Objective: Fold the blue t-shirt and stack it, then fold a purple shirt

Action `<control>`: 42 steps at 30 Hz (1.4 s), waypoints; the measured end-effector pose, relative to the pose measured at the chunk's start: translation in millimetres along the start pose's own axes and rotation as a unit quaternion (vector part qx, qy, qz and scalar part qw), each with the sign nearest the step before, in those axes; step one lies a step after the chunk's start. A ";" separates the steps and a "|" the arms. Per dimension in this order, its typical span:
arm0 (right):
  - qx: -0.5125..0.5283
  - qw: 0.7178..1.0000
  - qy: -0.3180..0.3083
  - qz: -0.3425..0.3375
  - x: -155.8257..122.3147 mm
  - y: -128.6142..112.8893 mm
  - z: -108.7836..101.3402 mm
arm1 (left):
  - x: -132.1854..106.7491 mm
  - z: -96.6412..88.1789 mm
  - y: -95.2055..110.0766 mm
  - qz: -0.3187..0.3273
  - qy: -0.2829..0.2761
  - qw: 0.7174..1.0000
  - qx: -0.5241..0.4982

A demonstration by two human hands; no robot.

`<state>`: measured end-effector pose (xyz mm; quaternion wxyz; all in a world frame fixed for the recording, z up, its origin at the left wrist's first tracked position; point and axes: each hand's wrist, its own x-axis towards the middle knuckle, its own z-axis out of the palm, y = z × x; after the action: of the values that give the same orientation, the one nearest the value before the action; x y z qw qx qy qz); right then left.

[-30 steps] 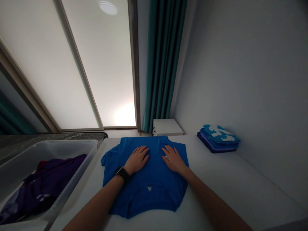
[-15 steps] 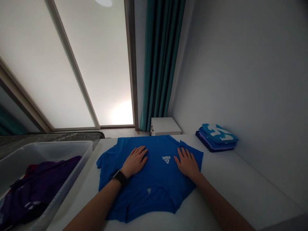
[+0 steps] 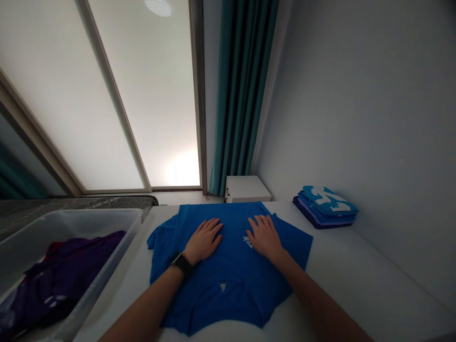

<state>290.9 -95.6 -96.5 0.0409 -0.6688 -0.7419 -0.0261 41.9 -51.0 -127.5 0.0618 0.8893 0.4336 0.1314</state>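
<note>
A blue T-shirt (image 3: 228, 261) lies spread on the white table, its neck opening toward me and its hem at the far edge. My left hand (image 3: 203, 241) rests flat on the left half of the shirt, fingers apart, with a dark watch (image 3: 181, 263) on the wrist. On the right half, my right hand (image 3: 264, 237) lies palm down with fingers stretched out, partly covering the white chest logo (image 3: 247, 241). Both hands touch the cloth and neither grips it. The right sleeve lies spread outward; the left sleeve looks slightly bunched.
To the left stands a translucent plastic bin (image 3: 131, 232) with purple clothing (image 3: 71, 270) and something red in it. A stack of folded clothes (image 3: 326, 209) sits at the right by the wall. Beyond the white table (image 3: 342, 275) are a small white cabinet (image 3: 247, 189) and a teal curtain (image 3: 242, 95).
My right hand has slid left across the shirt onto the logo, and the right sleeve now lies flatter and reaches farther right. My left hand stays in about the same place.
</note>
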 end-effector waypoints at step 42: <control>0.126 0.991 -0.042 -0.023 -2.1 25.2 28.4 | -83.4 -34.3 -45.6 -0.351 0.028 0.928 0.122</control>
<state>315.5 -92.4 -125.4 0.0927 -0.6414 -0.7557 0.0947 -51.5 -88.7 -119.9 -0.0170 0.6766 0.7326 0.0727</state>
